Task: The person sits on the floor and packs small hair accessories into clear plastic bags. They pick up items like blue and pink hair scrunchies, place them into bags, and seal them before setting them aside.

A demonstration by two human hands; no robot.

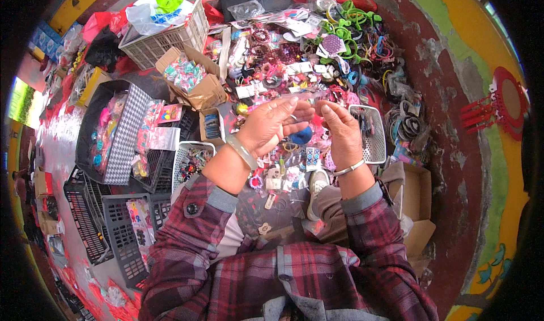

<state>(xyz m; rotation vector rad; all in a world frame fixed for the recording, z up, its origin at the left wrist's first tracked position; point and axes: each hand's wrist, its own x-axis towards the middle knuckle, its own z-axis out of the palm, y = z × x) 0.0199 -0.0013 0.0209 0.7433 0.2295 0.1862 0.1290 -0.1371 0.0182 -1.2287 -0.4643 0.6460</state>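
My left hand (pixel 273 125) is raised over the heap with its palm turned partly up and its fingers stretched toward the right. Nothing I can make out is gripped in it. Facing it, my right hand (pixel 343 135) has thumb and fingertips pinched together. Whatever sits in that pinch is too small or too clear to name. Below both hands lies a dense heap of hair accessories (pixel 283 60), many pink and red. A dark blue round piece (pixel 301 135) shows between the hands, and a blue-patterned card (pixel 313 158) lies nearer to me.
A white basket (pixel 381 142) stands right of my right hand, another white basket (pixel 177 168) at left. Farther left are a cardboard box (pixel 212 88) of small packets, a houndstooth-sided bin (pixel 126 145), black crates (pixel 116 230) and a grey crate (pixel 164 46). An open carton (pixel 416 190) sits at right.
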